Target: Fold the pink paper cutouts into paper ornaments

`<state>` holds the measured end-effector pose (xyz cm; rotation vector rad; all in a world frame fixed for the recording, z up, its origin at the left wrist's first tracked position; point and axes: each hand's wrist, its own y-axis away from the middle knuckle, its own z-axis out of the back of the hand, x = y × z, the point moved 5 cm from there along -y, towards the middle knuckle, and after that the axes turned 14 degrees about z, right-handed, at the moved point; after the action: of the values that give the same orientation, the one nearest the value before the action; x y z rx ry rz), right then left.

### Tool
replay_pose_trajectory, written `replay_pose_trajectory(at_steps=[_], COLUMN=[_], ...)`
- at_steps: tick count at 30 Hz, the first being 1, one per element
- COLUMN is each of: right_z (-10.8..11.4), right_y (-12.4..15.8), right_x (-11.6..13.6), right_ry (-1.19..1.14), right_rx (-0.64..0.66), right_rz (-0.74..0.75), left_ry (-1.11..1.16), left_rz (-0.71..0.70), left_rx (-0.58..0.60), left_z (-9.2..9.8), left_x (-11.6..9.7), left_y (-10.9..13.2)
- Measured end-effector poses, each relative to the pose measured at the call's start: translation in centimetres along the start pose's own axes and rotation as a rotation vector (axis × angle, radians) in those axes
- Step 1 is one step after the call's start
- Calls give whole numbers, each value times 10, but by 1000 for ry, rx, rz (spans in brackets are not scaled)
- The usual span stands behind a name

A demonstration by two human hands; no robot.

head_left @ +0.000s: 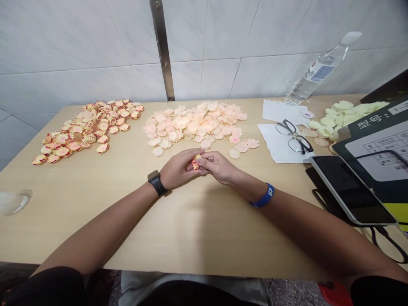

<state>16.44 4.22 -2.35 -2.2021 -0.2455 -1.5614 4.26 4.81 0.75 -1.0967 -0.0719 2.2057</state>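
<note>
Both hands meet above the middle of the table, closed around one small red-and-yellow flower piece [196,162]. My left hand [177,169], with a black watch at the wrist, cups it from the left. From the right, my right hand [219,166] pinches it between thumb and fingers; a blue band circles that wrist. Much of the piece is hidden by the fingers. Just beyond the hands spreads a pile of pale pink, jagged-edged flower pieces [197,123]. At the far left lies a heap of yellow flower pieces with dark red edges [84,127].
White paper sheets [274,146] lie at the right with eyeglasses [295,137] on them. Behind stands a clear water bottle [314,72]. Pale green flower pieces [339,117], a dark printed box [379,144] and a phone [352,191] fill the right side. A clear cup [15,202] rests at left.
</note>
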Motion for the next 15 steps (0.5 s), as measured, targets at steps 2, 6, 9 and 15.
replay_pose_trajectory(at_steps=[2,6,9,15], right_z=[0,3,3,2], right_y=[1,3,3,4], right_x=[-2,-8,-10,-8], right_ry=[-33,-127,-244,-350], right_rx=[-28,-64,-40,-7], right_rz=[-22,-100,-151,-182], left_ry=[22,1,21,188], left_rz=[35,139,173,135], left_rx=[-16,-83,-134,-86], left_z=[1,6,9,6], left_x=[2,5,3,-2], left_y=[0,1,2,3])
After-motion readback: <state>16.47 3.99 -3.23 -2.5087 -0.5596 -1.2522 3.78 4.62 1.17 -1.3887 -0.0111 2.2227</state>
